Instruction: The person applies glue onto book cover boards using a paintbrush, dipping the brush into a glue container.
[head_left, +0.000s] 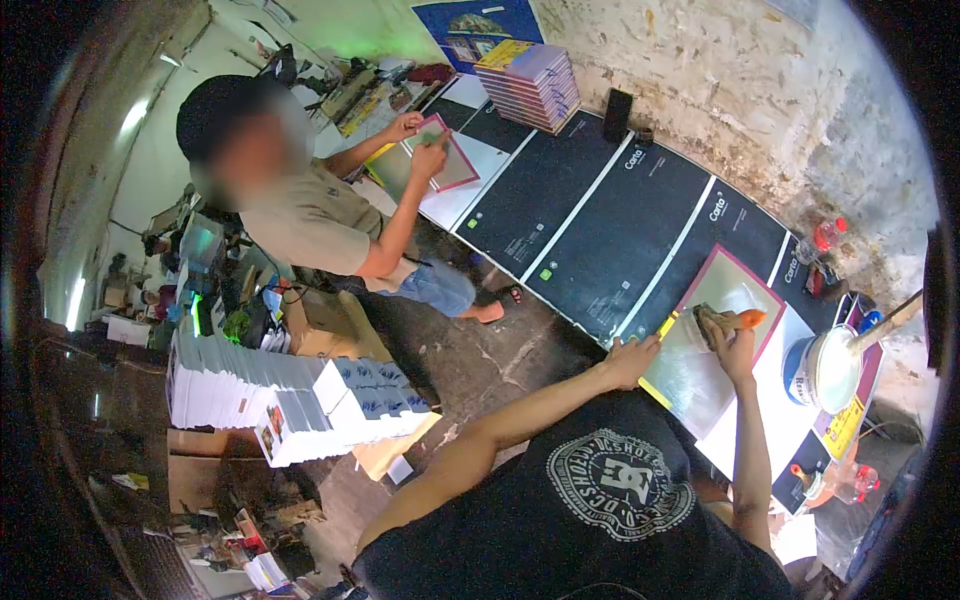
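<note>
Right hand point(737, 350) closed around orange-handled brush point(738, 320), bristles over pink-bordered sheet point(698, 375) on worktop point(510, 222). Left hand point(632, 361) at sheet's yellow edge, fingers bent; whether gripping, cannot tell. White bucket point(800, 372) just beside sheet. Co-worker point(310, 215) holds another bordered sheet point(459, 170).

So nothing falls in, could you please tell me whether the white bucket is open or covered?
Open: no lid shows over the bucket's mouth, and a stick leans into it.

Glossy sheet point(690, 385), rough wall point(690, 90)
</note>
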